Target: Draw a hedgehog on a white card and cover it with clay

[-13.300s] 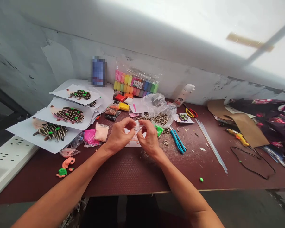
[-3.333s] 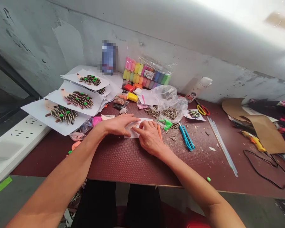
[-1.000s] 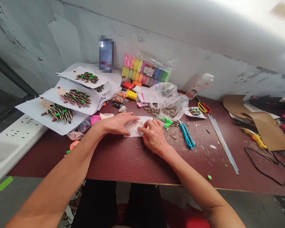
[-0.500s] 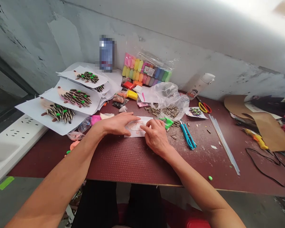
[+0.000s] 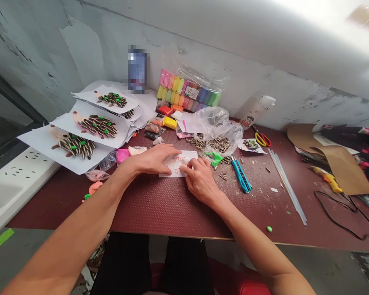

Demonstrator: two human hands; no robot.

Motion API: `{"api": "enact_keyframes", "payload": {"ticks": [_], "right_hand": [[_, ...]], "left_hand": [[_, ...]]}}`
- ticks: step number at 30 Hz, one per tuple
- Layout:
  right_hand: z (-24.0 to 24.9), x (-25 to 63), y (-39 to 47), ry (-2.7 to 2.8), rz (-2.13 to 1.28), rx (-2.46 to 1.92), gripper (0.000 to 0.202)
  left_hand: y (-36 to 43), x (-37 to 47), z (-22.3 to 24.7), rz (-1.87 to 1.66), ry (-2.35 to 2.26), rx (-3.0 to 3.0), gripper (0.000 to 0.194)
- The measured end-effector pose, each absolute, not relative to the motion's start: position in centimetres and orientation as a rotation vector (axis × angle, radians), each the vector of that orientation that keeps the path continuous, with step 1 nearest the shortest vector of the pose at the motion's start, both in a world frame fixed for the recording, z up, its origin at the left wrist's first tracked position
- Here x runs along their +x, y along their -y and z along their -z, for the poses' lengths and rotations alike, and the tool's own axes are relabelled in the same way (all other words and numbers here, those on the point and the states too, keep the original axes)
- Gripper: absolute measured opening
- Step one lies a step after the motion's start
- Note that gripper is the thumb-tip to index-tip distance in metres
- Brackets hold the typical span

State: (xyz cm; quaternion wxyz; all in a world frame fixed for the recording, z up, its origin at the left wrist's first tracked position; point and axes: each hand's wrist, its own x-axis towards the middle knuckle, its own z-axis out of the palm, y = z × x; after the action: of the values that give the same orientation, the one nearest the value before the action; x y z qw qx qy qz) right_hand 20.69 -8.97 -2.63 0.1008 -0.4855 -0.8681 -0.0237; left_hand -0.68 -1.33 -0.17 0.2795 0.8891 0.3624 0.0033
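A small white card (image 5: 188,155) with an orange-red line drawing lies on the table in front of me. My left hand (image 5: 155,159) spreads over its left side, fingers stretched out and holding nothing. At the card's right side, my right hand (image 5: 199,178) is closed, its fingers curled and a fingertip touching the drawing's lower line. Whether anything small is pinched there is hidden. Just beyond the right hand are a lump of green clay (image 5: 215,158) and a pile of striped sunflower seeds (image 5: 217,145), partly under a clear plastic bag (image 5: 213,121).
Paper sheets with seed hedgehogs (image 5: 76,153) are stacked at left, by a white power strip (image 5: 27,172). A packet of coloured clay (image 5: 187,92) leans at the wall. At right lie a blue cutter (image 5: 241,176), scissors (image 5: 262,138), clear sticks (image 5: 287,186) and a corded glue gun (image 5: 329,179).
My right hand's fingertip has shifted slightly left along the drawing's lower line. My left hand stays on the card. The whole view has moved a little.
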Motion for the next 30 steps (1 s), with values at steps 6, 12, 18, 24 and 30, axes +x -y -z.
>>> {"api": "enact_keyframes", "payload": {"ticks": [6,12,18,24,30], "right_hand": [[2.7,20.8,9.2,2.625,0.133,-1.39,0.023],[3.0,20.9,9.1,2.5,0.146,-1.394,0.028],[3.2,20.7,9.1,2.547,0.161,-1.374,0.026],[3.0,20.7,9.1,2.529,0.085,-1.348,0.028],[3.2,20.5,9.1,2.523,0.004,-1.361,0.028]], "left_hand": [[1.1,-1.1,0.7,-0.019,-0.931,2.362,0.08],[1.1,-1.2,0.7,0.014,-0.936,2.361,0.08],[1.5,-0.9,0.0,0.047,-0.958,2.367,0.079],[1.4,-0.8,0.0,0.06,-0.97,2.355,0.081],[1.2,-1.1,0.7,0.006,-0.925,2.409,0.077]]}}
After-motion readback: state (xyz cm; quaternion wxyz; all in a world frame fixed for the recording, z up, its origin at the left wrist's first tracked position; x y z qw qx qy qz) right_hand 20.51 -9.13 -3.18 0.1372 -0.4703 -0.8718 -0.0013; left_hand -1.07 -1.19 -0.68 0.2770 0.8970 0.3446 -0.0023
